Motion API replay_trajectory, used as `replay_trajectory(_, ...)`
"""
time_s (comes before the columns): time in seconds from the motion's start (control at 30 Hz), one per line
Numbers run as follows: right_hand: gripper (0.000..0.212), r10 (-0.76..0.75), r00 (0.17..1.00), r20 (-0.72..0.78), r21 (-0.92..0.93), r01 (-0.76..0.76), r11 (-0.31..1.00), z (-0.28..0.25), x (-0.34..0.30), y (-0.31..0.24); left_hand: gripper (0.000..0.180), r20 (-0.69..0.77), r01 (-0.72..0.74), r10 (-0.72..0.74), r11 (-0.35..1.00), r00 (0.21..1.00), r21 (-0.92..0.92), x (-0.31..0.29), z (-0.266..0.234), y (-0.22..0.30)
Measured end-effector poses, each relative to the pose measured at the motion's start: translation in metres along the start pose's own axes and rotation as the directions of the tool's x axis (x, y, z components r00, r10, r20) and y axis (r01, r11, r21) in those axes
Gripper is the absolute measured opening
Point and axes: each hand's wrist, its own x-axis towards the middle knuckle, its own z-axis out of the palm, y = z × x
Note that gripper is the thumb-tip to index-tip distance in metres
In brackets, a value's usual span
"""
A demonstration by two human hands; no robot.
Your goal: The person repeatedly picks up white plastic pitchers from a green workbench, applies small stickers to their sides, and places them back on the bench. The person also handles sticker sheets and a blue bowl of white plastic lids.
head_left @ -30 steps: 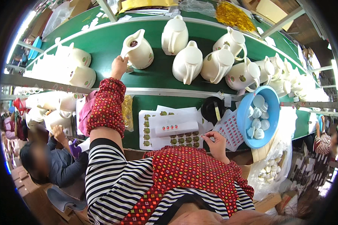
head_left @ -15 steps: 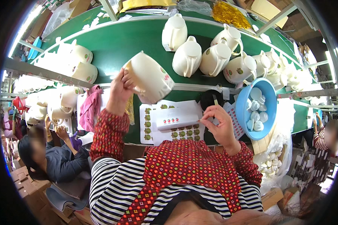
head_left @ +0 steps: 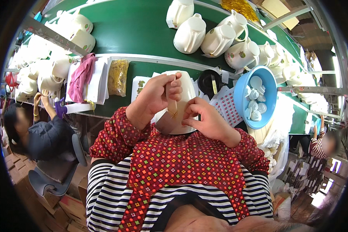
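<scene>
In front of my chest, at the table's near edge, a cream-white plastic jug (head_left: 187, 87) is held by its handle in my left hand (head_left: 156, 94), whose fingers are wrapped round it. Beside the handle shows a flat brownish piece (head_left: 167, 123) with thin gold strands; its kind is unclear. My right hand (head_left: 208, 120) is closed, thumb and fingertips brought together at the jug's side. Whatever those fingertips pinch, if anything, is too small to make out. Partly hidden behind the jug lies a sheet of green stickers (head_left: 140, 86). A sheet of red stickers (head_left: 225, 106) lies to the right.
A blue basin (head_left: 241, 110) with several white lids (head_left: 255, 94) stands right, beside a round black dish (head_left: 205, 82). Several cream jugs (head_left: 190, 34) stand beyond and far left. A pink cloth (head_left: 82, 75) and gold packet (head_left: 119, 77) lie left. A co-worker (head_left: 50, 133) sits at left.
My left hand has brought the jug down and right, close to my chest. My right hand has left the sticker sheet and moved left to the jug. The view has shifted.
</scene>
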Motion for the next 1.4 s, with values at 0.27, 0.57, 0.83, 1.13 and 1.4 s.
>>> replay_trajectory(0.27,0.016,-0.073,0.996,-0.044,-0.191,0.064,0.979,0.014,-0.012,0.001,0.015,0.001,-0.028,0.028,0.999,1.0,-0.027,-0.002,-0.003,-0.011)
replay_trajectory(0.57,0.017,-0.013,0.983,0.184,0.031,0.007,1.0,0.004,-0.021,-0.016,0.015,0.0,-0.041,0.041,0.997,0.999,-0.066,0.0,-0.014,-0.01)
replay_trajectory(0.83,0.016,-0.225,0.96,0.165,0.0,0.228,0.974,0.015,-0.008,-0.008,0.012,-0.017,-0.049,0.047,0.994,0.999,-0.097,0.007,-0.02,-0.007)
replay_trajectory(1.13,0.013,-0.189,0.953,0.235,-0.081,0.214,0.974,-0.008,-0.007,-0.014,0.014,-0.092,-0.045,0.035,0.993,0.995,-0.106,0.0,-0.012,-0.006)
replay_trajectory(1.4,0.015,-0.054,0.997,0.062,-0.128,0.061,0.99,0.01,0.004,0.003,0.015,-0.079,-0.071,0.062,0.99,0.995,-0.119,0.002,-0.02,-0.002)
